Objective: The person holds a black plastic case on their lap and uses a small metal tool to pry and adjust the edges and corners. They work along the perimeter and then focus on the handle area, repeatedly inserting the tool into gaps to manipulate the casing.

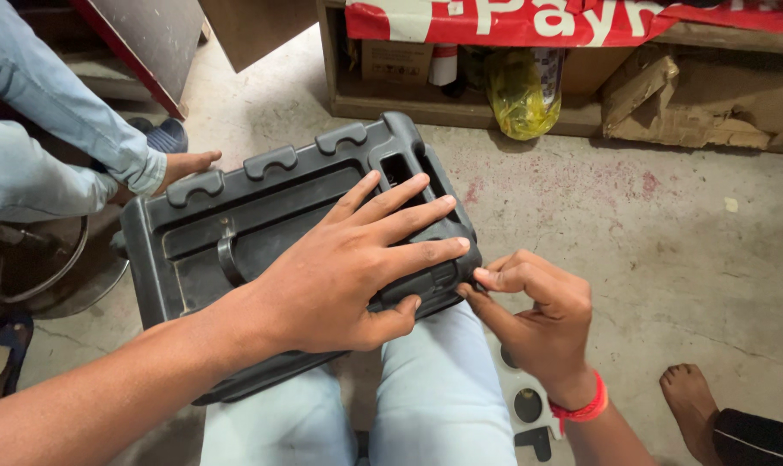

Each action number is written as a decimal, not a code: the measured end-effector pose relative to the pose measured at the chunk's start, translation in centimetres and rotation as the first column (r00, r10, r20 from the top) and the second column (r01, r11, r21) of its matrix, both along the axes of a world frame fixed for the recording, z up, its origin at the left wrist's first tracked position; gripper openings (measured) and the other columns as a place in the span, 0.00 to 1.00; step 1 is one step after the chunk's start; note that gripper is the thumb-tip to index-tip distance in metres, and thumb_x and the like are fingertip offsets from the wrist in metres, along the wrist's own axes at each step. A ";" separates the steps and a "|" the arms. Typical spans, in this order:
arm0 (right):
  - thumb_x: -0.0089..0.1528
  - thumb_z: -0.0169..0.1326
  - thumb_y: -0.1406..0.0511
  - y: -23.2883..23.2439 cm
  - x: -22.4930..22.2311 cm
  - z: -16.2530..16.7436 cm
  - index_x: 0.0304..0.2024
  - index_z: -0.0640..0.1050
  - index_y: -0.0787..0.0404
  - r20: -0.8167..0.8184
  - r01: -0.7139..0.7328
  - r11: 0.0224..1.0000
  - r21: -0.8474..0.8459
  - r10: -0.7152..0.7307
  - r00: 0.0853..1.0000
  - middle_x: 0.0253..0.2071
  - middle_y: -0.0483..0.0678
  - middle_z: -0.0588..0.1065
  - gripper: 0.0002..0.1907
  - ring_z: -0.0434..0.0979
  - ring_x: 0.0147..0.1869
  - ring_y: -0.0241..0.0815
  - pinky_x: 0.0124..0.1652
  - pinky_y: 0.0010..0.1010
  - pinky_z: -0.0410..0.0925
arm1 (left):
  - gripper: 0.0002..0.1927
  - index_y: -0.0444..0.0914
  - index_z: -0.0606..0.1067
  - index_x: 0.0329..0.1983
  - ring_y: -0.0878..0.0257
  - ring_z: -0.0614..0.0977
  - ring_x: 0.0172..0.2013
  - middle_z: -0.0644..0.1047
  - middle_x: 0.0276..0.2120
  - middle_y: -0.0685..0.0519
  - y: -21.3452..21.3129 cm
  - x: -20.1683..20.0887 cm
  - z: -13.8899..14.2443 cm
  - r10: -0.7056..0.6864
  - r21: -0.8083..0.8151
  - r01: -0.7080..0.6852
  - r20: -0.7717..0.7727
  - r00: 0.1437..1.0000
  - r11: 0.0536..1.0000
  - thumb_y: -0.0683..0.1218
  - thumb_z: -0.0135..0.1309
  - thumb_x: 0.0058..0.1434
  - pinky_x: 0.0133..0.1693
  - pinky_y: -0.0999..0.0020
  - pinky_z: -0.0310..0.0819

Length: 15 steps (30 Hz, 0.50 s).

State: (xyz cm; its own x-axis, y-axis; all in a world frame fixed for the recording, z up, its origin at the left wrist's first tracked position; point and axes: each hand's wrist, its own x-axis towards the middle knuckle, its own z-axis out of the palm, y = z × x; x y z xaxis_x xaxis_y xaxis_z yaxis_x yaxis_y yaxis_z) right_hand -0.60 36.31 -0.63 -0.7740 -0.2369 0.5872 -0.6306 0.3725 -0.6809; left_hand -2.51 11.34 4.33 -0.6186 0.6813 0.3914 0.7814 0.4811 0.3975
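Note:
A black moulded plastic case (pixel 262 185) with raised clips along its far edge rests on my lap. My left hand (pixel 348 267) lies flat on top of the case, fingers spread, pressing it down near its right end. My right hand (pixel 538 315), with a red band on the wrist, has its fingers pinched together at the case's near right corner; whether it holds a small part there I cannot tell.
Another person in a light blue sleeve (pixel 55 112) sits at the left, a hand (pixel 188 164) behind the case. A wooden shelf (pixel 426 103) with a yellow bag (pixel 521 91) and cardboard stands at the back. A bare foot (pixel 693 401) is at lower right on the concrete floor (pixel 667 224).

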 end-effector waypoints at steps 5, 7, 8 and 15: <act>0.52 0.68 0.78 -0.1 0.1 -0.8 0.31 0.75 0.68 -0.021 0.027 0.999 -0.037 -0.028 0.999 0.29 0.49 0.76 0.12 0.78 0.34 0.36 0.36 0.24 0.70 | 0.33 0.46 0.72 0.65 0.42 0.59 0.73 0.65 0.70 0.44 0.1 -0.1 0.3 -0.001 0.003 0.001 0.008 1.000 1.000 0.49 0.58 0.52 0.69 0.35 0.44; 0.52 0.68 0.78 0.0 0.1 -1.3 0.31 0.75 0.67 -0.031 0.040 0.998 -0.046 -0.042 0.999 0.29 0.49 0.76 0.13 0.78 0.34 0.36 0.36 0.24 0.70 | 0.34 0.46 0.72 0.65 0.42 0.59 0.73 0.65 0.70 0.44 0.1 -0.1 0.3 -0.002 -0.001 0.002 0.006 1.000 1.000 0.49 0.59 0.52 0.69 0.35 0.44; 0.53 0.68 0.78 0.0 0.1 -1.5 0.31 0.74 0.66 -0.039 0.045 0.997 -0.061 -0.048 0.998 0.29 0.49 0.76 0.13 0.78 0.34 0.35 0.36 0.24 0.70 | 0.34 0.46 0.72 0.65 0.42 0.59 0.73 0.65 0.70 0.44 0.1 -0.1 0.3 -0.004 -0.001 0.004 0.005 1.000 1.000 0.49 0.59 0.52 0.69 0.35 0.44; 0.57 0.65 0.78 -0.2 0.2 -1.2 0.38 0.75 0.66 0.001 0.011 0.986 -0.169 -0.011 1.000 0.37 0.50 0.76 0.12 0.76 0.40 0.38 0.40 0.27 0.70 | 0.34 0.45 0.72 0.66 0.42 0.59 0.73 0.65 0.70 0.43 0.0 0.0 0.2 -0.005 -0.009 0.005 -0.009 1.000 1.000 0.50 0.58 0.53 0.69 0.36 0.44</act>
